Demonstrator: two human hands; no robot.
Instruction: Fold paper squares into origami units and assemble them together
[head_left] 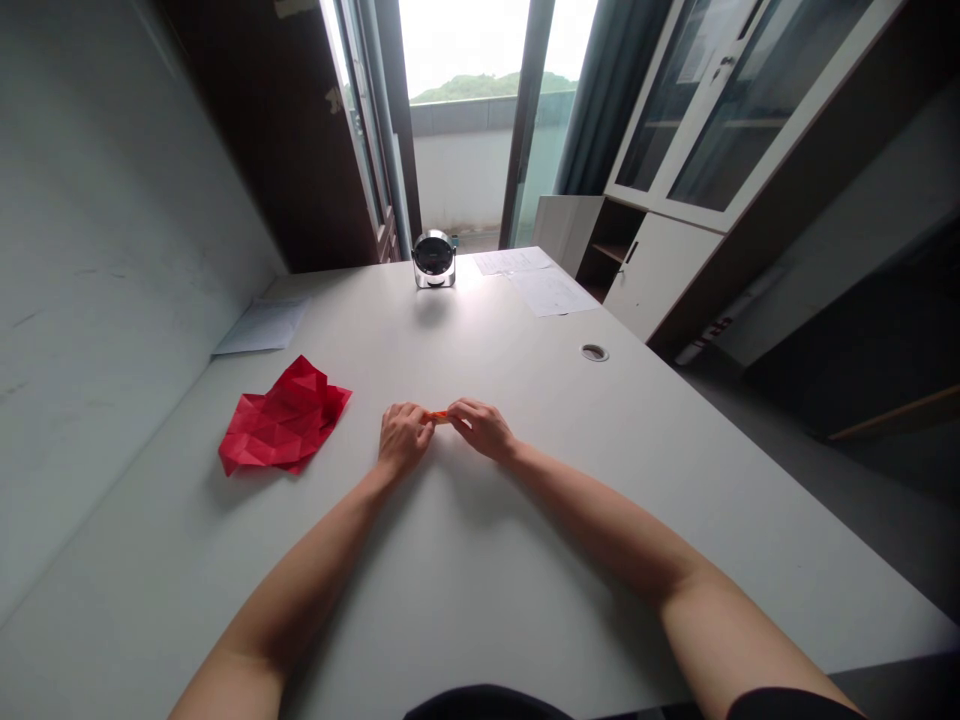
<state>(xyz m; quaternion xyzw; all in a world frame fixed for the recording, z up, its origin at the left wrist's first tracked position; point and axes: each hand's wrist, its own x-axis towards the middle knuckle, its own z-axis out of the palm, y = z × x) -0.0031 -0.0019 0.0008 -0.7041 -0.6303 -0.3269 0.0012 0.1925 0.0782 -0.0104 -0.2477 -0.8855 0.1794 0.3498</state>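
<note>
Over the middle of the smooth white tabletop (480, 600), I've got the bare left hand (403, 435) and bare right hand (482, 428) almost meeting, fingers pinched on either end of a small, thin orange strip (438, 416); off left sits a creased, faceted red sheet (285, 420), and there, far side, a round black-and-silver device (433, 256)!

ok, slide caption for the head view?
Left hand and right hand hold a small orange piece above a white table, creased red paper alongside.
</note>
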